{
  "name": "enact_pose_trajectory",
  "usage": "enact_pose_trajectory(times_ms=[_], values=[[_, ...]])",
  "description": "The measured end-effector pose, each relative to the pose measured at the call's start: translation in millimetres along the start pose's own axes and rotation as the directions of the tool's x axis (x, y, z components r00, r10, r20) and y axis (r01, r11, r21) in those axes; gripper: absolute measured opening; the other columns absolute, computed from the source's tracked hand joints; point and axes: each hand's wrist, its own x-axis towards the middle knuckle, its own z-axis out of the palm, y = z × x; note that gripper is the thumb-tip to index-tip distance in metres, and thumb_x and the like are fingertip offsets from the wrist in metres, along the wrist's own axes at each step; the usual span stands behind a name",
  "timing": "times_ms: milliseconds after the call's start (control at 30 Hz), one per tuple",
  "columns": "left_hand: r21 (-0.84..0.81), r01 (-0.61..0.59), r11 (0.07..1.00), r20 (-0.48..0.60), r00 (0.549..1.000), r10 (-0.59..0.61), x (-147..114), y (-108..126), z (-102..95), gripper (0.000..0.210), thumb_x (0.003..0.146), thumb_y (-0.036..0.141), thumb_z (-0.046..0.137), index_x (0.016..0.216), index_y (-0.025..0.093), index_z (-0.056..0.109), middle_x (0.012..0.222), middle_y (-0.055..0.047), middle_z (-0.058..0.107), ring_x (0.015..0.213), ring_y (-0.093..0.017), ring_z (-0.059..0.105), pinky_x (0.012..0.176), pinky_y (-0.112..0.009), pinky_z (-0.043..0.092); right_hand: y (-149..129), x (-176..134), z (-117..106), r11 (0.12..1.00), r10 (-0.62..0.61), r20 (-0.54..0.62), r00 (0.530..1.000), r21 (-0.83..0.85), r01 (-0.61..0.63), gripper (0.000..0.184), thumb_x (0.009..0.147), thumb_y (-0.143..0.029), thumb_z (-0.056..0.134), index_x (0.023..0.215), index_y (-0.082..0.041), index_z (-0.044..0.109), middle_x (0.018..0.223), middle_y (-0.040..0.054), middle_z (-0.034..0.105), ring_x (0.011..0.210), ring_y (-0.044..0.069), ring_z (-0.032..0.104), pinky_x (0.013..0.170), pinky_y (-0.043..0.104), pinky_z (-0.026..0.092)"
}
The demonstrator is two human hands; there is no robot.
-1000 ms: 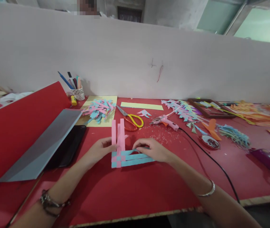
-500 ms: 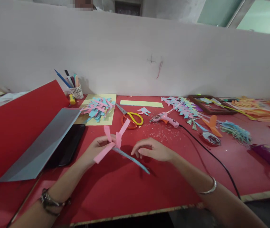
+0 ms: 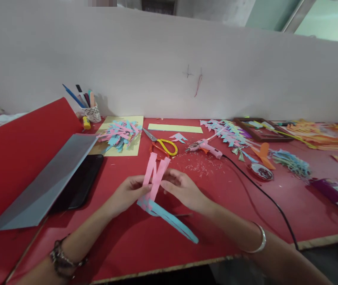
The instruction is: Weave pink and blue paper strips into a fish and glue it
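Pink paper strips (image 3: 157,176) stand up between my hands, woven at their lower end with a folded blue paper strip (image 3: 173,221) that slants down to the right over the red table. My left hand (image 3: 128,194) pinches the left pink strip between thumb and fingers. On the other side, my right hand (image 3: 185,190) has its thumb and fingers closed at the edge of the right pink strip. Just behind the paper lie scissors (image 3: 169,147) with yellow and red handles, partly covered by the strips' tips.
A pink glue gun (image 3: 206,148) with a black cord lies right of the scissors. Pink and blue strips (image 3: 119,134) are heaped on yellow paper. Left are a black phone-like slab (image 3: 81,184), red board (image 3: 29,158) and pen cup (image 3: 92,113). A purple device (image 3: 335,194) lies far right.
My right hand has moved left and closed on a pink strip. The pink strips, splayed apart before, now point upward together. The blue strip's free end hangs lower and nearer.
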Motion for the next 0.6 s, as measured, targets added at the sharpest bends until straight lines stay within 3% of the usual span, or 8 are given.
enact_pose_trajectory(times_ms=[267, 467, 600], values=[[0.050, -0.076, 0.996, 0.106, 0.992, 0.070, -1.7, 6.0, 1.4, 0.035, 0.063, 0.040, 0.065, 0.090, 0.017, 0.067, 0.092, -0.006, 0.069, 0.090, -0.024, 0.060, 0.078, -0.035, 0.047, -5.1, 0.2, -6.9, 0.994, 0.032, -0.085, 0.996, 0.106, -0.023, 0.014, 0.071, -0.032, 0.054, 0.069, -0.020, 0.048, 0.057, -0.0057, 0.050, 0.051, 0.007, 0.048, 0.051, 0.022, 0.042], [0.175, -0.119, 0.977, 0.158, 0.983, 0.091, -2.6, 6.6, -1.3, 0.030, 0.069, 0.034, 0.061, 0.092, 0.017, 0.066, 0.098, -0.006, 0.068, 0.094, -0.023, 0.059, 0.085, -0.035, 0.044, -1.0, 2.4, -8.6, 0.994, 0.045, -0.189, 0.981, 0.103, -0.025, 0.014, 0.072, -0.032, 0.051, 0.067, -0.020, 0.049, 0.056, -0.0057, 0.050, 0.048, 0.007, 0.048, 0.049, 0.023, 0.041], [0.189, -0.128, 0.974, 0.136, 0.985, 0.103, -2.4, 6.1, -1.7, 0.027, 0.072, 0.035, 0.057, 0.091, 0.017, 0.064, 0.097, -0.006, 0.067, 0.092, -0.022, 0.059, 0.083, -0.033, 0.045, -0.5, 2.5, -8.3, 0.994, 0.070, -0.170, 0.983, 0.091, -0.055, 0.014, 0.072, -0.033, 0.050, 0.069, -0.019, 0.049, 0.057, -0.0054, 0.049, 0.048, 0.007, 0.047, 0.049, 0.023, 0.040]])
